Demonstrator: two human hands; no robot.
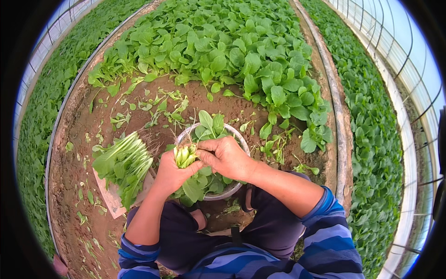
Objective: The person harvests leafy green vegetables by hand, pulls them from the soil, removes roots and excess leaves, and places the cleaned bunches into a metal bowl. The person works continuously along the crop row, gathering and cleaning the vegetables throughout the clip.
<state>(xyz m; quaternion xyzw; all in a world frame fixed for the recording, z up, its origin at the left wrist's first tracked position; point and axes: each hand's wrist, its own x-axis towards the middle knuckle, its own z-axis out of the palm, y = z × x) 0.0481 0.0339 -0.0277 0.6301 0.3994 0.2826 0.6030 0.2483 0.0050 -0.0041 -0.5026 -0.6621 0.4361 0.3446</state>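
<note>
My left hand (pixel 173 171) is closed around a bunch of leafy greens (pixel 185 156), its pale stem bases and thin roots pointing away from me. The fingers of my right hand (pixel 226 156) pinch at the root end of that bunch, on its right side; whether they hold a root or a leaf is too small to tell. Beneath both hands stands a round pale-rimmed bucket (pixel 246 146) with loose greens (pixel 209 127) inside. To the left, a stack of greens (pixel 125 164) lies with its stems side by side on a flat pinkish board (pixel 110 197).
A dense bed of growing greens (pixel 223 45) spreads ahead beyond bare soil (pixel 80 139) strewn with pulled seedlings (pixel 167 104). Pale pipes (pixel 336 104) (pixel 69 89) run along both sides. My knees flank the bucket. A greenhouse wall (pixel 400 139) curves on the right.
</note>
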